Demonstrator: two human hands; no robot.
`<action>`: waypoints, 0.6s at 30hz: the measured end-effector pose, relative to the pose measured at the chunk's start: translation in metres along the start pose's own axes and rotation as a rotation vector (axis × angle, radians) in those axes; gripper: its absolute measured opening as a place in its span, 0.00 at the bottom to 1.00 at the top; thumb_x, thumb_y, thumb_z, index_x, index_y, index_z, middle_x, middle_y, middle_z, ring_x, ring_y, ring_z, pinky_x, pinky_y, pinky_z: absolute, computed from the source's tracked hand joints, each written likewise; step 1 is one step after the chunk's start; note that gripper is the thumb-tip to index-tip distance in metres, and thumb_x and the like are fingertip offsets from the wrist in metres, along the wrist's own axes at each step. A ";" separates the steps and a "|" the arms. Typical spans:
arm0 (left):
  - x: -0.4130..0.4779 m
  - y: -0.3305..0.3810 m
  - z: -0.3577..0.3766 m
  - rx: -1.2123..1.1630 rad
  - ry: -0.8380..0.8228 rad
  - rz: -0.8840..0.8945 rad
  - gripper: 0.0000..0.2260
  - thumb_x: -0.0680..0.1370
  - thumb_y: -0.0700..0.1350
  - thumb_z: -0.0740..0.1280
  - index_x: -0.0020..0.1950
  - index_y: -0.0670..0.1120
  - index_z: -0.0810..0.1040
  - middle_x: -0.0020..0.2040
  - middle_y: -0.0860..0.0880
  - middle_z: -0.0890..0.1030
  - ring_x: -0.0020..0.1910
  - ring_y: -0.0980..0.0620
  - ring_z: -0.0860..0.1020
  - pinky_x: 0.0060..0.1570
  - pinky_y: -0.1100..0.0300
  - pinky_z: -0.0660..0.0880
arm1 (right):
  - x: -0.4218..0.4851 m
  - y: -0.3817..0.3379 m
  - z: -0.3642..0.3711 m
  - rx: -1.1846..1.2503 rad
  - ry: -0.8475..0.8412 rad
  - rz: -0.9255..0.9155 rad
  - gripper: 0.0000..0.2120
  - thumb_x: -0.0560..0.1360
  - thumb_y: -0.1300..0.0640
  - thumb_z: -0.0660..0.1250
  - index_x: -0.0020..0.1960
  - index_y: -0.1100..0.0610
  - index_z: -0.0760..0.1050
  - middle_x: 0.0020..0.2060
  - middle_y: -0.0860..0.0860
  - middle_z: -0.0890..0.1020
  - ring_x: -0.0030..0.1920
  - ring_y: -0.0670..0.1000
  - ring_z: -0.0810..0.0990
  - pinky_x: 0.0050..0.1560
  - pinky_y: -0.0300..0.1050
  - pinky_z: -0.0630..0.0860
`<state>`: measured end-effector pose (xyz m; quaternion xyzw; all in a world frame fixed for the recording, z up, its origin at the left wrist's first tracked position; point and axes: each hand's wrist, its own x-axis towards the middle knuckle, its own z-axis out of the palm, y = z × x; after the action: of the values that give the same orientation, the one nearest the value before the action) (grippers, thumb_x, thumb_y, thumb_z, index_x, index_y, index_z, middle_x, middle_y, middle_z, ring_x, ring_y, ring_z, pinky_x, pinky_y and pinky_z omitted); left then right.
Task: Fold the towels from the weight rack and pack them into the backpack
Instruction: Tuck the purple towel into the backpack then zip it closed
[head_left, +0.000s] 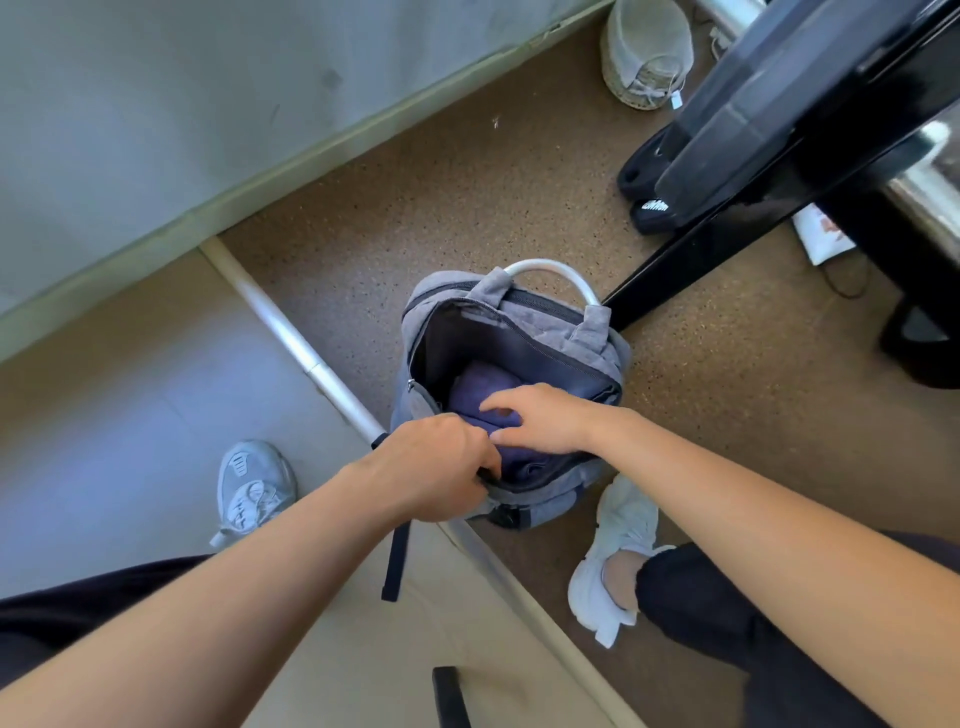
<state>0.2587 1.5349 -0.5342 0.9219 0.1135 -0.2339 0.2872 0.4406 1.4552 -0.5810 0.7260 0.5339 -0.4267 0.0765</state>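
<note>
A grey backpack (597, 343) stands unzipped on the brown floor, its mouth wide and facing up. Inside lies a folded dark blue towel (480, 389). My right hand (540, 418) presses flat on top of the towel, fingers straight and pointing left. My left hand (441, 467) grips the near rim of the backpack's opening, fingers curled over the edge. The backpack's white handle (556, 270) arches up at its far side.
A black weight rack (769, 156) with a plate stands at the upper right. Black slides (649, 192) and a woven basket (647, 57) lie beyond it. My white shoes (618, 551) flank the bag. A white pipe (291, 338) runs diagonally at the left along a pale mat.
</note>
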 end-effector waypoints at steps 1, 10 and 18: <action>0.000 0.000 -0.001 -0.003 0.009 -0.007 0.16 0.75 0.46 0.63 0.60 0.58 0.82 0.56 0.51 0.83 0.59 0.45 0.78 0.54 0.50 0.78 | -0.013 -0.003 -0.007 0.016 0.028 -0.002 0.23 0.79 0.45 0.67 0.73 0.49 0.71 0.68 0.50 0.78 0.66 0.55 0.76 0.65 0.52 0.72; 0.004 -0.006 -0.015 -0.202 0.106 -0.159 0.20 0.64 0.51 0.57 0.49 0.59 0.84 0.52 0.54 0.84 0.55 0.46 0.80 0.54 0.50 0.79 | -0.105 -0.026 -0.023 0.085 -0.023 -0.032 0.16 0.73 0.45 0.74 0.59 0.46 0.78 0.46 0.43 0.80 0.45 0.43 0.78 0.47 0.44 0.76; 0.027 -0.069 -0.030 -0.639 0.545 -0.676 0.06 0.74 0.43 0.64 0.38 0.50 0.79 0.38 0.49 0.82 0.45 0.41 0.83 0.47 0.48 0.83 | -0.080 -0.027 -0.031 -0.046 0.032 -0.175 0.04 0.74 0.56 0.70 0.44 0.55 0.75 0.39 0.49 0.79 0.39 0.50 0.74 0.44 0.51 0.73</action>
<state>0.2691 1.6101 -0.5582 0.7278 0.5399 -0.0194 0.4224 0.4291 1.4267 -0.4963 0.6813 0.6061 -0.4077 0.0472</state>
